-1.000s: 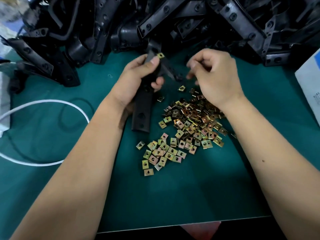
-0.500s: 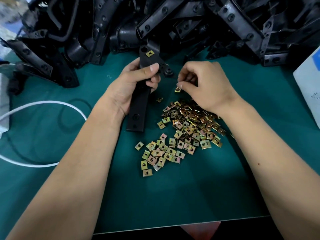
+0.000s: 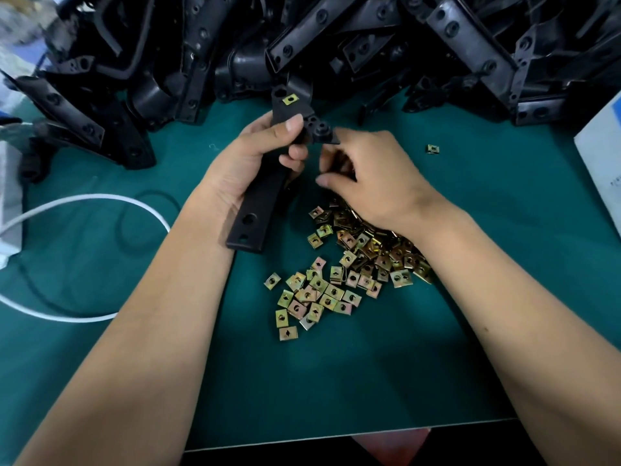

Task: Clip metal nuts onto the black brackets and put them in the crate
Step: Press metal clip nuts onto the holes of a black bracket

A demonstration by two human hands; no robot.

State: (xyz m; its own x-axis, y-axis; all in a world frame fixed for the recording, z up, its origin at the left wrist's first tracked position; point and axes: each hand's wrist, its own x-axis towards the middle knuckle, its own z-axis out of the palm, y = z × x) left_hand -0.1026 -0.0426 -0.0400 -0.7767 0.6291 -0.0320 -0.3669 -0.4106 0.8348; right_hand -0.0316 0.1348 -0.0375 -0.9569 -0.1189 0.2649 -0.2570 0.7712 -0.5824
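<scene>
1. Your left hand (image 3: pixel 248 163) gripped a black bracket (image 3: pixel 258 203), fingers curled round its middle and thumb pressed on the upper face, holding it tilted above the green mat (image 3: pixel 336 381).
2. One metal nut (image 3: pixel 290 99) already sat clipped on the bracket's far end, beside a round hole.
3. The bracket's near end, with two holes, hung over the mat just beside your left wrist.
4. Your right hand (image 3: pixel 376 183) was over the far edge of the pile of loose nuts (image 3: pixel 349 274), fingers curled inward and thumb pointing left; whether it pinched a nut I cannot tell, since the fingertips were turned under and blurred.
5. The right hand's knuckles were just below a small branching tab of the bracket (image 3: pixel 319 129).
6. The loose nuts lay scattered on the mat between your forearms, denser under the right wrist.
7. A single stray nut (image 3: pixel 432 149) lay apart, to the right of your right hand.
8. A heap of black brackets (image 3: pixel 336 45) filled the far side of the mat.
9. A white cable (image 3: pixel 100 200) looped at the left, and a white box (image 3: pixel 601 156) stood at the right edge.
</scene>
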